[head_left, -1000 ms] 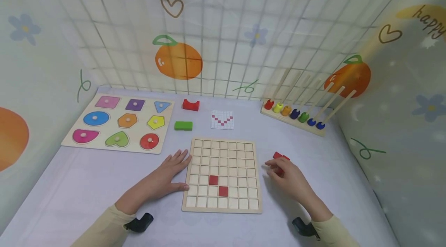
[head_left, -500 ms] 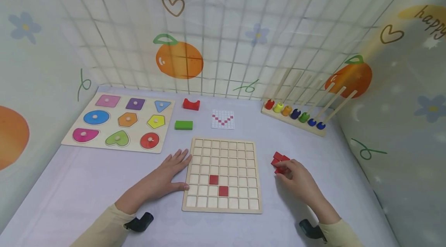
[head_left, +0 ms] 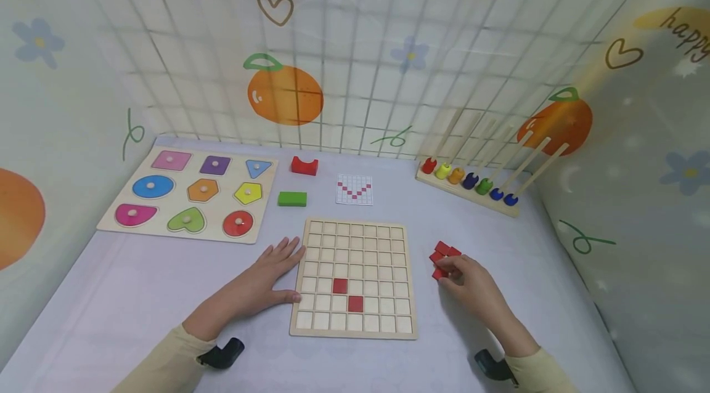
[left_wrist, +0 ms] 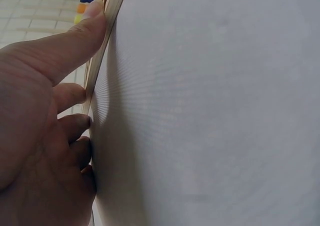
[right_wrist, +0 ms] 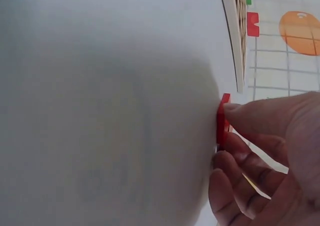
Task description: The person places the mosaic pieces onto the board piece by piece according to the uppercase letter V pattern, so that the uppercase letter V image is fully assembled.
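Observation:
A wooden grid board (head_left: 355, 339) lies flat, with two red square tiles (head_left: 340, 286) set diagonally in its cells. My left hand (head_left: 265, 279) rests along the board's left side, fingers spread and fairly straight; in the left wrist view the thumb and fingertips touch the board's edge. Right of the board is a small pile of red tiles (head_left: 442, 248), partly covered by my right hand (head_left: 474, 285). In the right wrist view, that hand's thumb and curled fingers pinch a red tile (right_wrist: 220, 128) low at the table surface.
Behind the board lie a pattern card (head_left: 354, 190), a green block (head_left: 292, 199) and a red notched block (head_left: 304, 166). A shape puzzle board (head_left: 183, 196) is at the back left. A peg stand with coloured rings (head_left: 467, 194) stands at the back right.
My right hand first moved right and lower over the red tiles, then stayed there; a tile under its fingers shifted slightly left. The left hand and the board have not moved.

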Demonstrator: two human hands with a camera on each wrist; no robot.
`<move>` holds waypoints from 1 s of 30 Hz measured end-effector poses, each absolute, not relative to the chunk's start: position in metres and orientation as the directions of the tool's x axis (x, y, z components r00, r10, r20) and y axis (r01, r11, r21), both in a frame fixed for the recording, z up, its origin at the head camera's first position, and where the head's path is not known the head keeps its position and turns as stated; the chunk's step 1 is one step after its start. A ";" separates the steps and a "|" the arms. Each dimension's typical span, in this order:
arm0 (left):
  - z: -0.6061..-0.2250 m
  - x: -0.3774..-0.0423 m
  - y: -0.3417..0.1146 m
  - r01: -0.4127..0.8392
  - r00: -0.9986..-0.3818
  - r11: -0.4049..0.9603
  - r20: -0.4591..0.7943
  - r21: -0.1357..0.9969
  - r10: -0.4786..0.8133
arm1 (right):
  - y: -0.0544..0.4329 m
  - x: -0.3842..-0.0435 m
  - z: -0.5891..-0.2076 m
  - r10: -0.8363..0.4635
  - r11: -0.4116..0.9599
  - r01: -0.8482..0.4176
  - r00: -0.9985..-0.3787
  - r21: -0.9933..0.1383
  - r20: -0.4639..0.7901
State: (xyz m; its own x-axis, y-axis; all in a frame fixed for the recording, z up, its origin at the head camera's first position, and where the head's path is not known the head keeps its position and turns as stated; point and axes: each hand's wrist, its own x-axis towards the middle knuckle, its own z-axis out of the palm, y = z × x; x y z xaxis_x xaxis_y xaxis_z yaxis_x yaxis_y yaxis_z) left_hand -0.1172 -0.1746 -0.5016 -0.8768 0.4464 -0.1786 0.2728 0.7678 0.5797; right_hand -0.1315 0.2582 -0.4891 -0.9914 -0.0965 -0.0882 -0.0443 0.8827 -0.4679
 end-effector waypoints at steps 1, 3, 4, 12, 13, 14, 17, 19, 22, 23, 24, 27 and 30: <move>-0.502 -0.117 -0.175 0.272 -0.877 0.768 -0.179 0.579 0.446 | 0.257 -0.131 -0.489 -0.102 0.882 -0.050 -0.991 -0.469 -0.085; -0.502 -0.117 -0.175 0.274 -0.878 0.769 -0.177 0.578 0.446 | 0.253 -0.131 -0.490 -0.112 0.879 -0.061 -0.991 -0.472 -0.080; -0.502 -0.117 -0.175 0.275 -0.878 0.768 -0.175 0.578 0.446 | 0.252 -0.131 -0.490 -0.117 0.879 -0.069 -0.990 -0.472 -0.074; -0.502 -0.117 -0.175 0.284 -0.877 0.767 -0.167 0.576 0.450 | 0.237 -0.133 -0.490 -0.172 0.866 -0.132 -0.984 -0.483 -0.040; -0.502 -0.116 -0.175 0.284 -0.878 0.767 -0.166 0.576 0.449 | 0.235 -0.133 -0.490 -0.173 0.865 -0.132 -0.984 -0.485 -0.041; -0.502 -0.116 -0.175 0.283 -0.878 0.767 -0.167 0.576 0.450 | 0.234 -0.134 -0.490 -0.173 0.864 -0.131 -0.984 -0.485 -0.043; -0.501 -0.116 -0.175 0.282 -0.877 0.766 -0.168 0.578 0.450 | 0.233 -0.134 -0.490 -0.173 0.864 -0.127 -0.984 -0.487 -0.049; -0.500 -0.116 -0.174 0.281 -0.878 0.766 -0.169 0.578 0.449 | 0.233 -0.134 -0.491 -0.171 0.863 -0.124 -0.984 -0.489 -0.053; -0.499 -0.116 -0.174 0.282 -0.877 0.767 -0.170 0.577 0.450 | 0.232 -0.135 -0.491 -0.172 0.864 -0.124 -0.984 -0.489 -0.055; -0.499 -0.116 -0.174 0.282 -0.876 0.767 -0.171 0.576 0.450 | 0.232 -0.135 -0.491 -0.169 0.864 -0.120 -0.984 -0.490 -0.056; -0.499 -0.116 -0.174 0.281 -0.876 0.767 -0.172 0.576 0.450 | 0.232 -0.135 -0.491 -0.166 0.865 -0.116 -0.984 -0.489 -0.059; -0.499 -0.116 -0.174 0.280 -0.876 0.769 -0.176 0.575 0.450 | 0.231 -0.136 -0.491 -0.154 0.863 -0.099 -0.986 -0.495 -0.071; -0.500 -0.117 -0.174 0.279 -0.877 0.772 -0.176 0.571 0.447 | 0.230 -0.137 -0.491 -0.145 0.859 -0.080 -0.985 -0.506 -0.090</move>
